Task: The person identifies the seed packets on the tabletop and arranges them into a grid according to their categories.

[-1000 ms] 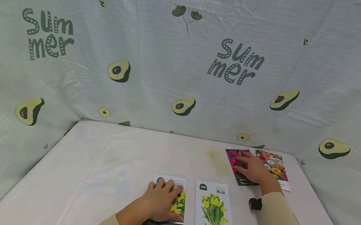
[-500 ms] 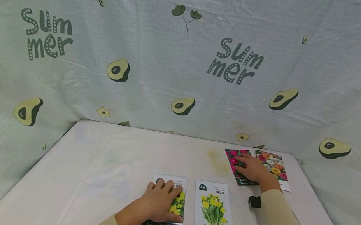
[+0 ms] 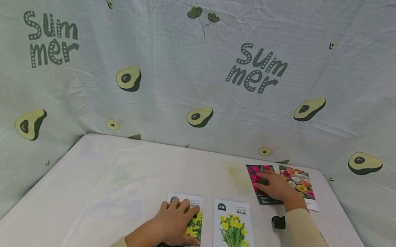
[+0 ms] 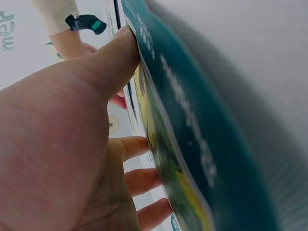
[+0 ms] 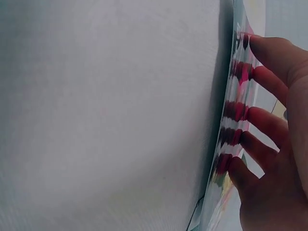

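The work in hand seems to be setting or straightening printed flower packets on the white surface (image 3: 124,198), with 2 of them touched at the same time. The left hand (image 3: 173,225) lies over the yellow-flower packet (image 3: 195,229), at the near side of the surface. The right hand (image 3: 276,185) reaches to the far right, onto the magenta-flower packet (image 3: 253,177), which lies a little turned. In my judgement, the next move calls for either a small slide under light pressure, or a clean lift of the fingertips so that the packets are not dragged.

The left forearm comes from below and leans to the right; the palm faces down. In the left wrist view the left fingers (image 4: 143,183) are spread and softly bent, their tips meeting the packet's face, and the thumb is set apart from them; nothing is pinched. The right arm is stretched far forward and slants to the left. The right fingers (image 5: 267,122) are also spread, with their tips on the shiny print and no grip around it.

The bouquet packet (image 3: 236,233) lies untouched, just right of the yellow-flower packet. The mixed-flower packet (image 3: 301,186) lies beside the magenta-flower packet; the right hand partly hides whether their edges touch.
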